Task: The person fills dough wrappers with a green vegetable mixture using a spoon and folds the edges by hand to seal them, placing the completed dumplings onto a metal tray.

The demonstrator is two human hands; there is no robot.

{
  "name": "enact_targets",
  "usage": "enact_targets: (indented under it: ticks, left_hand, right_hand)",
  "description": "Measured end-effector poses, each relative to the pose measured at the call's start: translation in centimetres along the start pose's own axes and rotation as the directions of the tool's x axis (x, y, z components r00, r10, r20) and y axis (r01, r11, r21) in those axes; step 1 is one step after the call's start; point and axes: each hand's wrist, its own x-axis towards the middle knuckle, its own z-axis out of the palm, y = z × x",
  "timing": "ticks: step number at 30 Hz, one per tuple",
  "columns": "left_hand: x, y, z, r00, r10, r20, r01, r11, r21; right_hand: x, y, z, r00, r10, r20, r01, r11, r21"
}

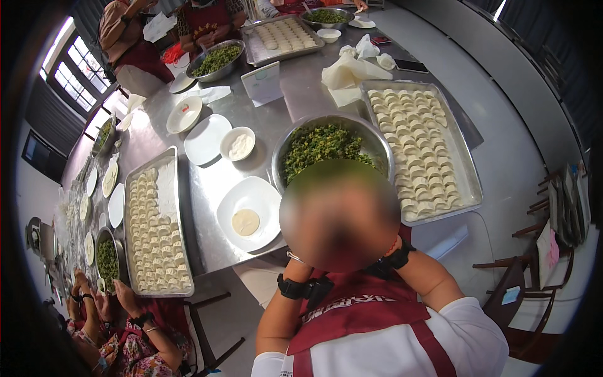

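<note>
A round blur covers both of my hands in front of my chest. Only the blurred shape of my left hand point(308, 219) and my right hand point(370, 212) shows, close together, and what they hold is hidden. Just beyond them stands a steel bowl point(387, 155) of chopped green and yellow filling point(320, 148). Left of the hands, one round dough wrapper point(245, 222) lies on a white square plate point(268, 200). On the right, rows of folded dumplings point(419, 146) fill much of a metal tray point(464, 174). A small white bowl point(249, 136) holds white paste or powder.
Another dumpling tray point(184, 231) stands at the left table edge, near co-workers' hands point(123, 297). Plates point(207, 139), a white card stand point(264, 85), crumpled cloth point(346, 73) and a phone point(411, 66) lie farther back. Chairs point(527, 292) stand at right. People work across the table.
</note>
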Motion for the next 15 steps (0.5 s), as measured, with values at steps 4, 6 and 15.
enact_targets:
  ticks: [4, 6, 15]
  left_hand:
    - [-0.1, 0.2, -0.2, 0.998, -0.057, 0.037, 0.058, 0.997, -0.049]
    - [-0.1, 0.2, -0.4, 0.997, -0.061, 0.047, 0.064, 0.996, -0.058]
    - [0.0, -0.3, -0.6, 0.997, -0.043, 0.057, 0.049, 0.992, -0.116]
  right_hand:
    - [0.4, 0.8, -0.2, 0.987, -0.161, 0.004, 0.161, 0.983, -0.087]
    - [0.4, 0.7, -0.3, 0.982, -0.188, 0.010, 0.188, 0.978, -0.095]
    - [0.9, -0.8, -0.8, 0.968, 0.190, 0.161, -0.231, 0.928, 0.291]
